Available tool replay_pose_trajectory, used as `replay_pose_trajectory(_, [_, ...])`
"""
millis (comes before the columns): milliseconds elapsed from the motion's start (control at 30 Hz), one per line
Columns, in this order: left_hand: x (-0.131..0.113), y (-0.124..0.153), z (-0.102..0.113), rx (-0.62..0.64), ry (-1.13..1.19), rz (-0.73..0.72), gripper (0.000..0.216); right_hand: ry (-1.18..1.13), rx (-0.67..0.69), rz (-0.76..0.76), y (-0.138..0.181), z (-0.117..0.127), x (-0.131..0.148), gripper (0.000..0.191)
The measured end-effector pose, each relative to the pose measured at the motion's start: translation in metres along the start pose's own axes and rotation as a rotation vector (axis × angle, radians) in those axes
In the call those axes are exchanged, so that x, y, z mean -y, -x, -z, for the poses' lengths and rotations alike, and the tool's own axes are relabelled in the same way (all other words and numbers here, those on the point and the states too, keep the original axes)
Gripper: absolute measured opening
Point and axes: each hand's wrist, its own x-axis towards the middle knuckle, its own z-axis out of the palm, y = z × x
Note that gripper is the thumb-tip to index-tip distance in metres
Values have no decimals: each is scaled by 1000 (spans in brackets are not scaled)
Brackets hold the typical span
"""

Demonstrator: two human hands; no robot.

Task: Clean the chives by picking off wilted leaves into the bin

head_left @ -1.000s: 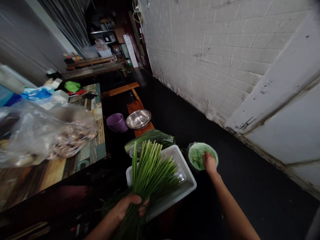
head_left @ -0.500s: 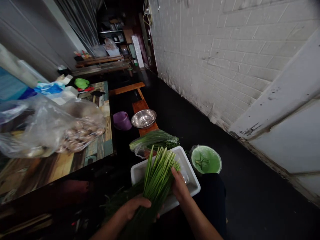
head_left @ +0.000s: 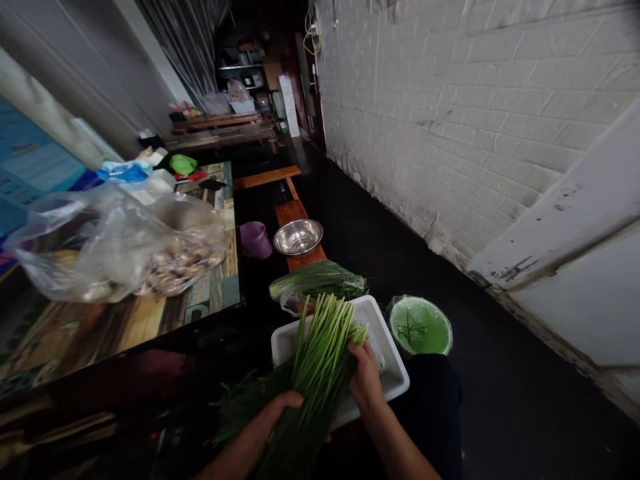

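A thick bunch of garlic chives [head_left: 323,357] leans over a white plastic basin [head_left: 393,363], pale cut ends pointing away from me and dark leaves toward my lap. My left hand [head_left: 280,413] is wrapped round its lower part, thumb on top and the other fingers hidden beneath. At the upper right side of the bunch, my right hand [head_left: 366,373] closes its thumb and fingers on the stalk ends. More dark leaves [head_left: 245,403] spread left of the bunch. Just beyond the basin lies a plastic bag of chives [head_left: 320,279].
Right of the basin stands a lined green bin [head_left: 420,327] with a few stalk scraps inside. A steel bowl [head_left: 299,238] rests on a wooden bench [head_left: 291,212], beside a purple bucket [head_left: 256,240]. Plastic bags [head_left: 175,263] cover part of the left table [head_left: 135,323]. A brick wall [head_left: 450,133] runs along the right.
The whole view has shifted, so things appear slightly farther right. Both hands keep hold of the chives; my right fingers have curled in more at the stalk ends.
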Motion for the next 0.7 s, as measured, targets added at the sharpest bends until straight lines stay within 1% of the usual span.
replay_pose_trajectory(33, [1,0,1,29,-2,0,55,6,-3,9,0,0,-2,22])
replay_pose_trajectory(100, [2,-2,2,77,-29,-23,52,23,13,23,0,1,-5,25])
replay_pose_trajectory(167, [1,-3,3,101,-100,-75,46,104,38,60,-3,6,1,27])
replay_pose_trajectory(200, [-1,-4,2,97,-138,-109,44,172,28,116,-5,9,8,31])
replay_pose_trajectory(267, [-6,-3,0,81,-212,-160,43,358,-24,326,-10,12,28,46])
replay_pose_trajectory(300, [-9,-3,-1,74,-241,-180,43,474,-39,459,-13,13,41,50])
replay_pose_trajectory(333, [-11,-2,-3,73,-263,-192,42,605,-23,593,-16,11,53,48])
replay_pose_trajectory(400, [-14,0,-5,89,-299,-194,40,905,104,826,-22,4,75,33])
replay_pose_trajectory(467, [-15,1,-6,98,-338,-194,36,1207,253,982,-26,-6,89,22])
replay_pose_trajectory(500, [-15,2,-6,97,-356,-193,34,1339,298,1031,-28,-10,93,20])
replay_pose_trajectory(567, [-14,3,-8,76,-367,-203,31,1559,343,1049,-32,-16,97,21])
replay_pose_trajectory(633, [-13,5,-12,43,-360,-217,31,1702,382,980,-36,-16,97,24])
replay_pose_trajectory(700, [-14,8,-17,12,-362,-232,34,1764,442,873,-40,-13,95,25])
